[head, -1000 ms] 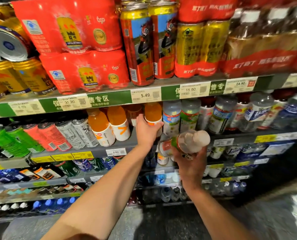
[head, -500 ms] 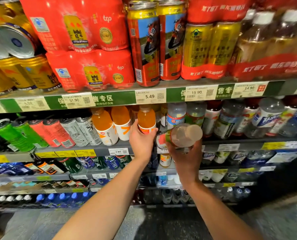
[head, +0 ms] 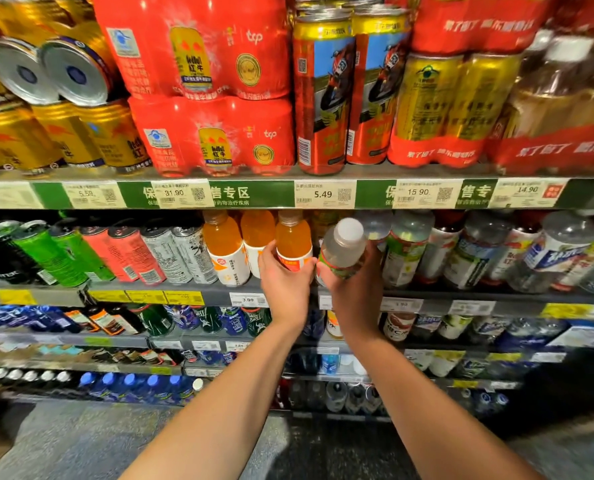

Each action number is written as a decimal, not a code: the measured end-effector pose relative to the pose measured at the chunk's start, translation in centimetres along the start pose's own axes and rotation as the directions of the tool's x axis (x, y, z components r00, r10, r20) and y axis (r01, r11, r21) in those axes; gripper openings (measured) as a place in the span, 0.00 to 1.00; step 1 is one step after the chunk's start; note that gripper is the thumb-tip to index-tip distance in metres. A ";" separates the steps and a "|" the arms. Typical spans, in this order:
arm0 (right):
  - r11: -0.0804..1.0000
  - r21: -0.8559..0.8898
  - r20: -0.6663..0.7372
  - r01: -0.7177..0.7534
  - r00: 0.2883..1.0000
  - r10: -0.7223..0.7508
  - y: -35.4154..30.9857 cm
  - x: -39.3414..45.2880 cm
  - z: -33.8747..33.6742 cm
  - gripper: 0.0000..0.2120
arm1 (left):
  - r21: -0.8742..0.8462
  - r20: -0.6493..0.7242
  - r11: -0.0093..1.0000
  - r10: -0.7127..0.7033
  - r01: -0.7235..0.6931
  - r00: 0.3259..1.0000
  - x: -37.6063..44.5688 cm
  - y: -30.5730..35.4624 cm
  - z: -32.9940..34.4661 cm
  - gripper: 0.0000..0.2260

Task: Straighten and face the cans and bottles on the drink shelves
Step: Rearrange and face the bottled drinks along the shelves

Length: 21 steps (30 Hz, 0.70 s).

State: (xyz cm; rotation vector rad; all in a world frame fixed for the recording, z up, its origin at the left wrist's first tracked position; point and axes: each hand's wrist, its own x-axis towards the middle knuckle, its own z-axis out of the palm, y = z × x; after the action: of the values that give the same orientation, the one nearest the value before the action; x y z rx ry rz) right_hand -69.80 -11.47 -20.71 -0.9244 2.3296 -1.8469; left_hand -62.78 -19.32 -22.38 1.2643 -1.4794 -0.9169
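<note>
Left hand (head: 283, 278) grips an orange bottle (head: 292, 242); right hand (head: 352, 289) grips a tilted clear bottle (head: 342, 249) at 3 o'clock; most facing remains.

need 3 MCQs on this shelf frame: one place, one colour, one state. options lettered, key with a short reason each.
1. Where is the clear bottle?
A. lying on the floor
B. in the right hand, by the second shelf
C. on the top shelf

2. What colour is the drink in the bottle that the left hand grips?
A. orange
B. blue
C. black

3. How does the clear bottle stand?
A. upright
B. upside down
C. tilted, cap up

Key: B, fingers wrap it there; A, orange liquid above its white label; C, its white cap leans up and right.
</note>
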 end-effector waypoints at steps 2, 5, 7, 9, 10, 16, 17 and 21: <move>0.997 -0.059 -0.001 0.045 0.999 -0.045 -0.3 0.3 0.4 0.38 | -0.001 -0.011 1.000 0.015 -0.015 1.000 0.1 -0.1 0.0 0.34; 0.988 -0.135 -0.020 0.071 0.997 -0.075 -0.8 0.8 0.8 0.36 | -0.004 -0.009 0.999 0.040 -0.040 0.999 0.2 -0.2 -0.1 0.33; 0.981 -0.182 -0.058 0.072 0.995 -0.084 -1.2 1.1 1.2 0.36 | -0.012 -0.004 0.997 0.080 -0.081 0.997 0.1 -0.4 -0.3 0.32; 0.979 -0.194 -0.061 0.056 0.996 -0.069 -1.6 1.3 1.7 0.35 | -0.004 -0.003 0.994 0.108 -0.108 0.994 0.1 -0.5 -0.5 0.32; 0.977 -0.206 -0.059 0.048 0.996 -0.061 -1.7 1.3 1.9 0.35 | 0.005 -0.004 0.994 0.112 -0.112 0.994 0.1 -0.6 -0.6 0.32; 0.973 -0.230 -0.178 0.030 0.981 -0.072 -2.0 0.3 3.6 0.30 | 0.008 0.034 0.995 0.099 -0.099 0.995 0.6 -0.6 -1.3 0.34; 0.974 -0.225 -0.206 0.030 0.976 -0.078 -2.1 0.3 4.0 0.29 | -0.005 0.037 0.996 0.092 -0.092 0.995 0.6 -0.4 -1.5 0.34; 0.966 -0.259 -0.254 -0.014 0.966 -0.054 -2.1 0.3 4.9 0.28 | 0.032 -0.067 0.992 0.127 -0.125 0.990 0.4 0.5 -1.2 0.30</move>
State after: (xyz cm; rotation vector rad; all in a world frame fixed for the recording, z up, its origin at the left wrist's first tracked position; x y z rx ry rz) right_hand -67.31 -16.14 -20.21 -0.7672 2.7821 -1.7965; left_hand -61.77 -19.57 -21.55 1.1965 -1.5045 -0.7650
